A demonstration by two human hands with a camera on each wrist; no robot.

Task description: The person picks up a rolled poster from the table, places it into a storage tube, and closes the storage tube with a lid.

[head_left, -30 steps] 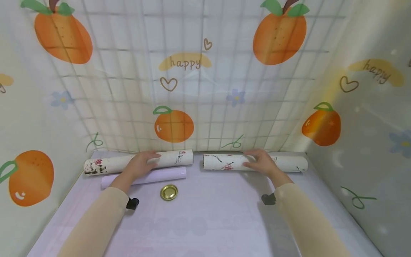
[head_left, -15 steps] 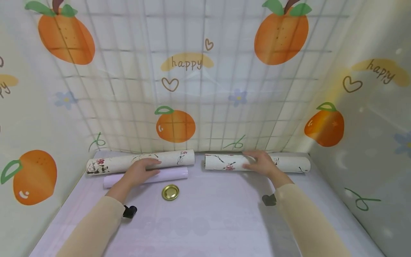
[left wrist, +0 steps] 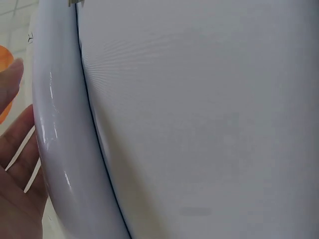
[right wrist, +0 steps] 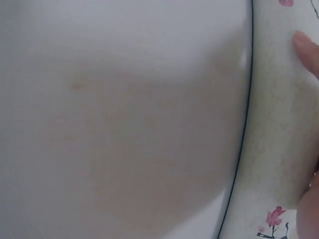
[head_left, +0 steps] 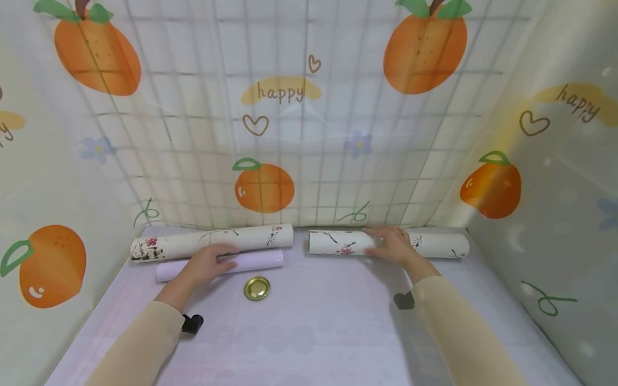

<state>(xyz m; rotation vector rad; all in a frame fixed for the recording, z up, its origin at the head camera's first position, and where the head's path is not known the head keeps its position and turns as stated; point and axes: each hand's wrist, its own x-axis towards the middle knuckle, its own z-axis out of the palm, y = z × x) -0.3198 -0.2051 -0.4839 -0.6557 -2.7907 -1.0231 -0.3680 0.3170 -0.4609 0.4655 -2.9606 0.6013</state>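
Note:
At the back of the table lie a left floral roll [head_left: 169, 246], white with dark branches and red blossoms, and a matching right floral roll [head_left: 330, 244]. A plain, glossy lavender roll [head_left: 258, 260] is in front of the left one. My left hand [head_left: 205, 264] reaches over the lavender roll; in the left wrist view its fingers [left wrist: 21, 167] lie at that roll's side, thumb lifted away. My right hand [head_left: 393, 246] holds the right floral roll around its middle, fingers over the back and thumb on the near side. The right wrist view shows its thumb [right wrist: 306, 52] against the printed surface.
A small round gold lid or dish [head_left: 257, 288] lies on the lavender table [head_left: 309, 343], in front of the lavender roll. A curtain [head_left: 309, 161] printed with oranges hangs over a grid close behind the rolls and along both sides.
My left hand has come off the left floral roll and drawn back toward me, over the lavender roll. The right hand stays on its roll. The head view has shifted slightly.

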